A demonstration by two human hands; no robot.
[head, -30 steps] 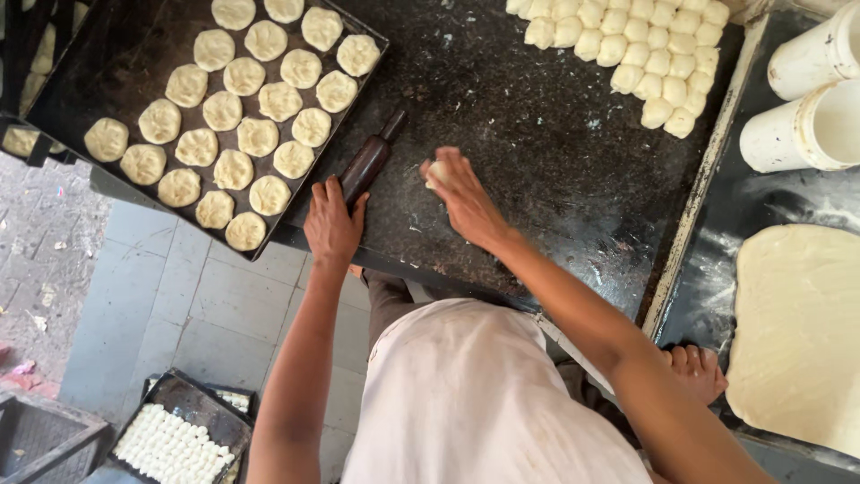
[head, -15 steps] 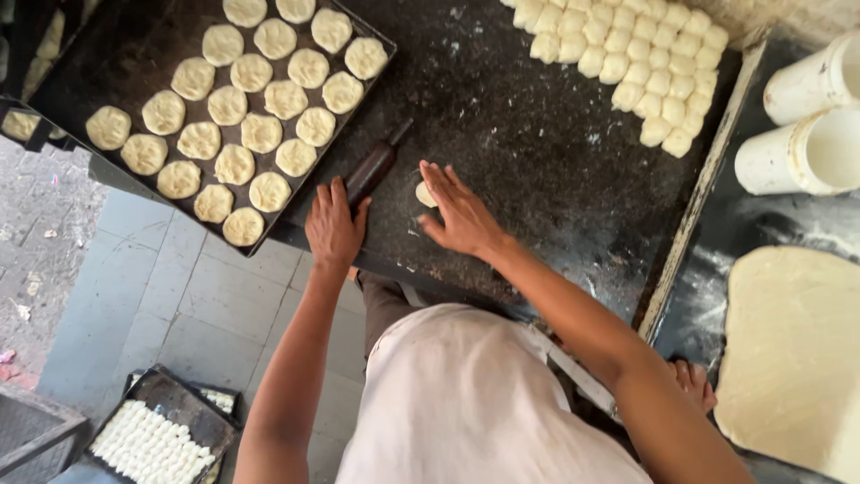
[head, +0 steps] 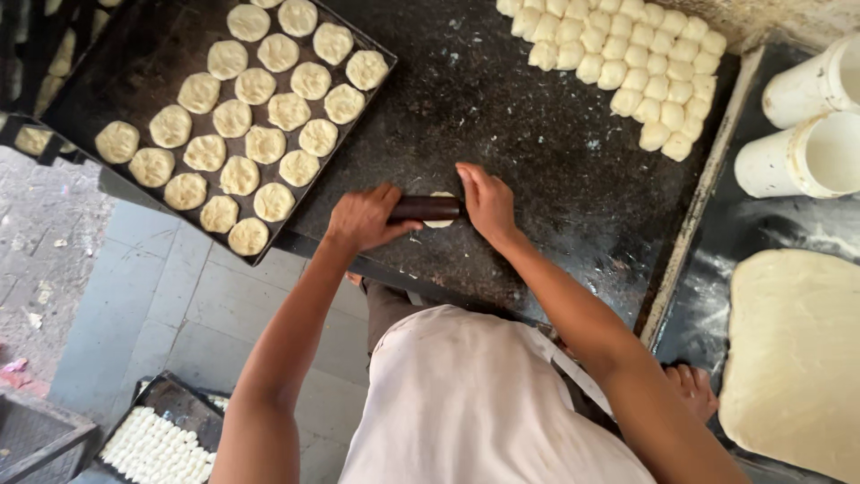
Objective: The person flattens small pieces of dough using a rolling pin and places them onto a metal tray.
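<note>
My left hand [head: 363, 219] and my right hand [head: 486, 202] grip the two ends of a dark rolling pin [head: 426, 209], which lies across a small piece of pale dough [head: 441, 196] on the dark worktop [head: 537, 161]. The dough is mostly hidden under the pin. A black tray [head: 125, 81] with several flattened dough rounds [head: 255, 143] sits to the left of my left hand. A heap of small dough balls [head: 618, 58] lies at the far right of the worktop.
Two white tubs [head: 806, 125] stand at the right, above a large slab of dough [head: 797, 350]. Another hand [head: 692, 387] shows near that slab. A second tray of dough pieces [head: 152, 444] sits low on the tiled floor.
My left hand picked up the rolling pin and swung it crosswise. My right hand left the dough piece and took the pin's other end, which now rests on the dough.
</note>
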